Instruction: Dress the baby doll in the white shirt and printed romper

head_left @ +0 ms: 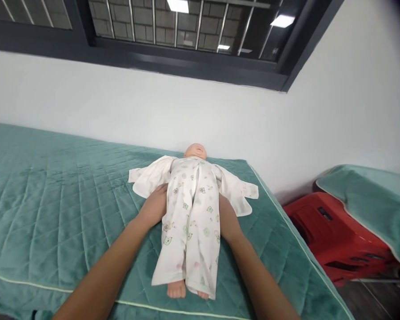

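A baby doll (196, 150) lies on its back, head by the wall and bare feet (176, 289) towards me. White baby trousers (190, 218) printed with small green and pink figures cover its front from near the neck to the ankles. A white baby shirt (153, 175) is spread open under it, sleeves out to both sides. At the trousers' left edge, my left hand (156, 206) is closed, its fingertips tucked behind the cloth. My right hand (228, 220) reaches in along the opposite edge; its fingers are hidden behind the trousers and doll.
The doll rests on a quilted green bed cover (70, 200) with pale piping. Beyond it stand a white wall (86, 98) and a dark-framed barred window (186, 58). Right of the bed is a red plastic stool (343, 235), partly under green cloth (376, 200).
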The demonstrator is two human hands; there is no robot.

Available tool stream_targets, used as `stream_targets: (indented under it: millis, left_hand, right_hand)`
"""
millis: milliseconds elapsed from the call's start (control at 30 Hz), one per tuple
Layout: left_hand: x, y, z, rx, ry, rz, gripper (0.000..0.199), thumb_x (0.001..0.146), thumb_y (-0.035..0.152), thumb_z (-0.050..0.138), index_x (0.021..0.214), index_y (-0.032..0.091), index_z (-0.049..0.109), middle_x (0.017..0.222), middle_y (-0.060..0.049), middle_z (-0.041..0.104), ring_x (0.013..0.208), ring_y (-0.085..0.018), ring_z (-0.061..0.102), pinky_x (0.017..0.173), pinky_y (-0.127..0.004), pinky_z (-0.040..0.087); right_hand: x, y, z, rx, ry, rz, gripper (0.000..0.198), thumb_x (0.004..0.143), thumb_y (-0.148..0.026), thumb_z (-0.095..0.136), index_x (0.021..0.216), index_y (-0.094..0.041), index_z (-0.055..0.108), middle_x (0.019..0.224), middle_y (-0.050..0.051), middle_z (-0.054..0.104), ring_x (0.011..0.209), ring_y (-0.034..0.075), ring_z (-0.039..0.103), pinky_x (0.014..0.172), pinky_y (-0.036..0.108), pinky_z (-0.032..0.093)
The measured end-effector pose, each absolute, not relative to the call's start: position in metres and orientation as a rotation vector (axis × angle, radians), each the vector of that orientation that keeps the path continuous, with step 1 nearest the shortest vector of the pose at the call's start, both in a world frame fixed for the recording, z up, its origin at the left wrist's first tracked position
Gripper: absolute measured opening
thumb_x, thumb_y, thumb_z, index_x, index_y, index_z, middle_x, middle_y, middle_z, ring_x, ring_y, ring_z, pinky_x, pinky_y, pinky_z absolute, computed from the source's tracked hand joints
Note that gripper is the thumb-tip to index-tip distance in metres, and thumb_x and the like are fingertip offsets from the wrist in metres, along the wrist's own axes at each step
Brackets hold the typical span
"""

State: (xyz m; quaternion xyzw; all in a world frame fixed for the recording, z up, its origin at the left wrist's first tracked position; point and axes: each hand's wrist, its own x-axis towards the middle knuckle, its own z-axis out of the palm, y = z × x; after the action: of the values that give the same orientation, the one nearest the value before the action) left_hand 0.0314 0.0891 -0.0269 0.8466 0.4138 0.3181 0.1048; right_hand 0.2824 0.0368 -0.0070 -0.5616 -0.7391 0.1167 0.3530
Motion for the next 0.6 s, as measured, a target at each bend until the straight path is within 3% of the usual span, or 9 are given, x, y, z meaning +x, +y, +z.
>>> stream_targets:
  millis: [200,400,600]
  left_hand:
    - [0.024,0.054,-0.023,2.693,1.281,0.741,0.028,0.089,0.02,0.051,0.111,0.013,0.067,0.12,-0.015,0.064,0.116,-0.029,0.056,0.102,-0.041,0.046]
    - [0.025,0.045,-0.02,2.745,1.123,0.73,0.03,0.09,0.023,0.051,0.116,0.016,0.064,0.127,-0.014,0.062,0.124,-0.028,0.053,0.11,-0.043,0.04]
    - [0.04,0.056,-0.003,2.53,1.114,0.617,0.034,0.088,0.03,0.055,0.118,0.015,0.063,0.123,-0.013,0.066,0.112,-0.03,0.062,0.096,-0.043,0.051]
  right_hand:
    - [0.28,-0.004,-0.012,-1.514,-2.184,0.043,0.036,0.094,-0.017,0.042,0.127,-0.016,0.058,0.123,0.014,0.06,0.116,0.026,0.053,0.105,0.042,0.038]
    - [0.281,0.0,-0.009,-1.586,-2.314,-0.098,0.029,0.093,-0.018,0.046,0.115,-0.015,0.066,0.114,0.015,0.062,0.11,0.027,0.053,0.108,0.046,0.032]
    - [0.28,0.022,-0.004,-1.507,-2.279,-0.027,0.03,0.095,-0.016,0.04,0.109,-0.014,0.067,0.103,0.014,0.065,0.101,0.025,0.057,0.098,0.04,0.043]
